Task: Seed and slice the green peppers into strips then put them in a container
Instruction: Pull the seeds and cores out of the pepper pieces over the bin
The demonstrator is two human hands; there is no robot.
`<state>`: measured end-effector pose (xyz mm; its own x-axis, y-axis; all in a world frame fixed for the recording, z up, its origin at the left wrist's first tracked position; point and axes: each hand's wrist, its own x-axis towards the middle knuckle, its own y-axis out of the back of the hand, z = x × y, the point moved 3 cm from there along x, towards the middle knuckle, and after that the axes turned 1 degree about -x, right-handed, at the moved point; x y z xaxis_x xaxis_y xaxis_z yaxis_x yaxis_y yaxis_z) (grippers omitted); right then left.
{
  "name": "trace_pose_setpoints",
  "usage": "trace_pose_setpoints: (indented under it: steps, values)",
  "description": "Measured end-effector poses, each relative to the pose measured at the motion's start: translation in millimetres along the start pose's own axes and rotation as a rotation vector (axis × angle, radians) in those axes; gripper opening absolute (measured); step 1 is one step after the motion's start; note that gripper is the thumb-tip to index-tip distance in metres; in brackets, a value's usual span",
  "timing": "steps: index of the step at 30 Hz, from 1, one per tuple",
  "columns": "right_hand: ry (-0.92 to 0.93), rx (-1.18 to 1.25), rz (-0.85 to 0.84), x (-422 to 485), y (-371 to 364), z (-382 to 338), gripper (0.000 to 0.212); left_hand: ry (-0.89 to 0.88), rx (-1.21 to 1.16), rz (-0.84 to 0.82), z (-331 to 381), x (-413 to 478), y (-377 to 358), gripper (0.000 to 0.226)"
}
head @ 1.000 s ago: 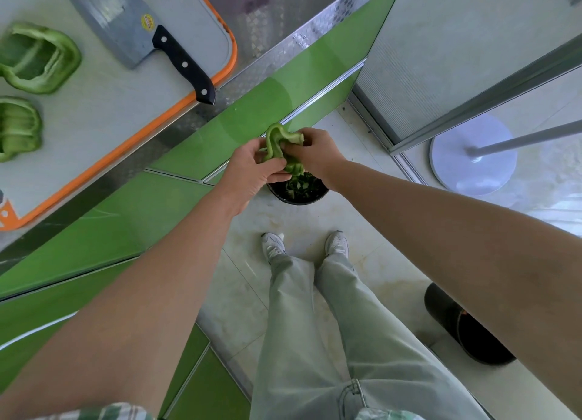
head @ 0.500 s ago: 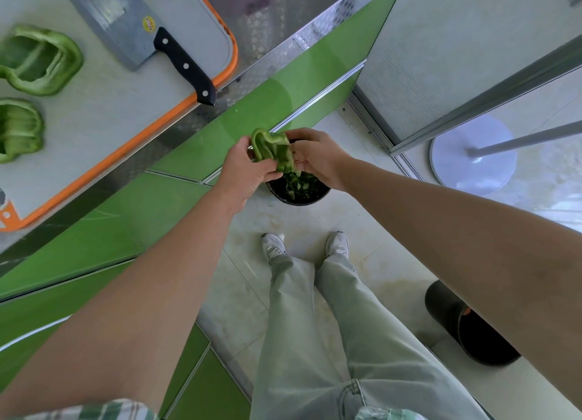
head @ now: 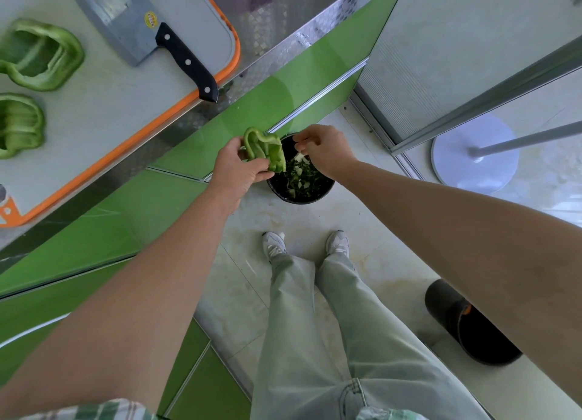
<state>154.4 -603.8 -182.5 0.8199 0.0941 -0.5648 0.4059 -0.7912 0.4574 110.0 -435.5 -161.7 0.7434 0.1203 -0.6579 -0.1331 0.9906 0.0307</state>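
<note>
Pepper piece [head: 264, 148] pinched in left hand [head: 239, 171], right hand [head: 326, 151] apart above bin [head: 310, 200]

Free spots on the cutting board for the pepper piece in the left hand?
Cutting board: the middle is bare, bordered by the upper pepper piece and lower pepper piece on its left, the cleaver above, the orange rim on the right. Crowded: the left edge and the top. The held pepper piece would likely fit mid-board.

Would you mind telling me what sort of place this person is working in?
Most likely a kitchen: a cutting board with a cleaver and pepper pieces lies on a steel counter above green cabinet fronts, and a scrap bin stands on the tiled floor.
</note>
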Motion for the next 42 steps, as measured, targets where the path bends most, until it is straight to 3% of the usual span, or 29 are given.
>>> trace_pose_setpoints:
  steps: [2, 4, 7, 11, 16, 22, 28, 32, 35, 36, 39, 42]
  values:
    - [0.005, 0.163, -0.066, -2, -1, -4, 0.027, -0.007, -0.009, -0.007, 1, 0, -3, 0.029]
    - [-0.024, 0.347, -0.193, -5, -3, -9, 0.042, -0.009, -0.019, -0.028, 1, 0, -7, 0.027]
    - [0.031, 0.260, -0.322, -9, -3, -12, 0.051, 0.006, -0.025, -0.110, 1, -1, -15, 0.029]
    - [0.031, 0.189, -0.194, -5, 4, 1, 0.050, 0.049, -0.062, -0.219, -2, -3, -22, 0.030]
    - [0.008, 0.261, -0.025, -3, 16, 21, 0.027, 0.041, 0.101, -0.076, -4, 0, -24, 0.045]
    - [-0.020, 0.189, 0.013, -5, 27, 26, 0.028, -0.039, 0.353, 0.034, -4, 11, -29, 0.040]
    - [-0.022, 0.140, 0.010, -6, 31, 26, 0.031, -0.121, 0.799, 0.099, 3, 13, -34, 0.043]
    - [-0.034, 0.135, -0.009, -5, 32, 28, 0.032, -0.170, 0.896, 0.161, 6, 12, -29, 0.020]
    - [-0.066, 0.159, -0.049, -4, 32, 29, 0.029, -0.197, 0.818, 0.136, 8, 13, -27, 0.023]
    - [-0.081, 0.174, -0.078, -4, 32, 28, 0.026, -0.197, 0.751, 0.067, 8, 13, -28, 0.022]
    - [-0.156, 0.229, -0.213, -8, 30, 26, 0.017, -0.166, 0.537, -0.238, 8, 7, -37, 0.054]
    - [-0.209, 0.264, -0.287, -13, 29, 25, 0.030, -0.224, 0.413, -0.281, 10, -1, -40, 0.032]
